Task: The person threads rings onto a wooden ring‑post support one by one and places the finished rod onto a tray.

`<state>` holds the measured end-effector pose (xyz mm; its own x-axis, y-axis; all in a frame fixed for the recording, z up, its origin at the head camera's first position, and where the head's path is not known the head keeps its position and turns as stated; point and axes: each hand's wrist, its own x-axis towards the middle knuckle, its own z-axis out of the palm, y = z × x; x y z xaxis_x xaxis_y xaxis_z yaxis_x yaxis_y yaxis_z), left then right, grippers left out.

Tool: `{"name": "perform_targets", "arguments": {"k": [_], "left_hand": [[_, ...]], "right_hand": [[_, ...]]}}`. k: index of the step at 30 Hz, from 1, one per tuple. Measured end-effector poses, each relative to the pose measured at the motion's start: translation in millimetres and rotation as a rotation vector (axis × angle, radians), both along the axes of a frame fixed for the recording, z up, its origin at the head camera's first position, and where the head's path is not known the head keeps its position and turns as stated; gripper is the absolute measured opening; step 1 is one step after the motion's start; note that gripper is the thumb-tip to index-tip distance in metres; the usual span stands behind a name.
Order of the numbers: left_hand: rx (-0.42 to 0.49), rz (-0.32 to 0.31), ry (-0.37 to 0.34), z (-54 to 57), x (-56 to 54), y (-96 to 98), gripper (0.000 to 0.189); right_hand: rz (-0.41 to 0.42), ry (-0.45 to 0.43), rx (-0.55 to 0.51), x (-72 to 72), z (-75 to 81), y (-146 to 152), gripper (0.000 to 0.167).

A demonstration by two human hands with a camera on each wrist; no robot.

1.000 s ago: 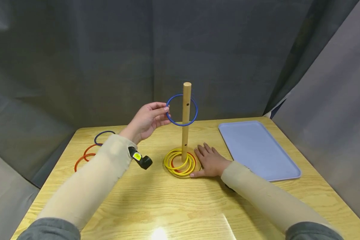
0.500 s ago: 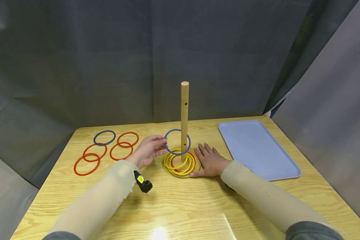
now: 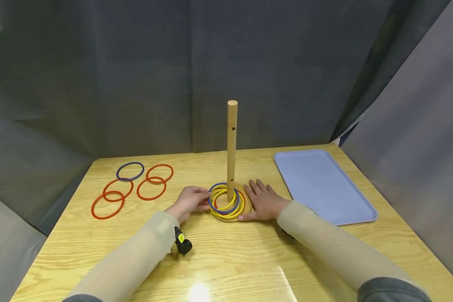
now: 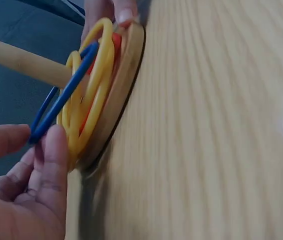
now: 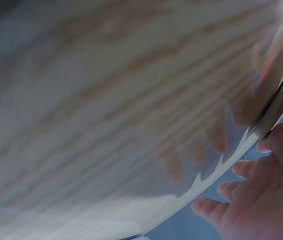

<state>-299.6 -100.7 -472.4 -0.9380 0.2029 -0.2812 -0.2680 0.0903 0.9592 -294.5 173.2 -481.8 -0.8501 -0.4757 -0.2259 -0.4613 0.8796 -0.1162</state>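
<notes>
Around the upright wooden peg (image 3: 231, 151), a blue ring (image 4: 64, 97) sits low, tilted over several yellow rings (image 4: 99, 95). My left hand (image 3: 189, 202) pinches the blue ring's left edge between thumb and fingers, as the left wrist view shows closely. Beneath the yellow rings a red ring (image 3: 243, 201) partly shows on the round wooden base (image 3: 248, 206). My right hand (image 3: 263, 202) rests with fingers spread at the base's right edge, its thumb toward the front. In the right wrist view the fingers (image 5: 241, 192) look extended.
On the table's left lie another blue ring (image 3: 118, 173) and several red rings (image 3: 137, 193), some overlapping. A pale blue tray (image 3: 324, 184) lies at the right. Grey curtains (image 3: 143, 84) hang behind the wooden table (image 3: 219, 260).
My left hand has lowered the blue ring down the peg, from near its top to the yellow rings at the bottom. The right hand has stayed at the base.
</notes>
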Motion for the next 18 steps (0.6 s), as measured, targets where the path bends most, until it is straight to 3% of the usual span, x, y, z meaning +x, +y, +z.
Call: {"name": "perform_targets", "arguments": {"k": [5, 8, 12, 18], "left_hand": [[-0.109, -0.012, 0.100, 6.5, -2.3, -15.7, 0.024], [-0.076, 0.016, 0.107, 11.5, -6.4, -31.4, 0.031], [0.040, 0.036, 0.107, 21.5, -10.2, -61.0, 0.041], [0.053, 0.057, 0.183, 35.9, -10.4, -124.9, 0.038]], "right_hand": [[-0.001, -0.002, -0.002, -1.1, 0.0, -2, 0.116], [-0.005, -0.004, -0.010, -0.5, 0.7, -2, 0.116], [-0.010, -0.012, -0.010, 0.6, 0.5, -1, 0.115], [-0.004, -0.004, -0.021, -0.9, 0.0, -2, 0.115]]}}
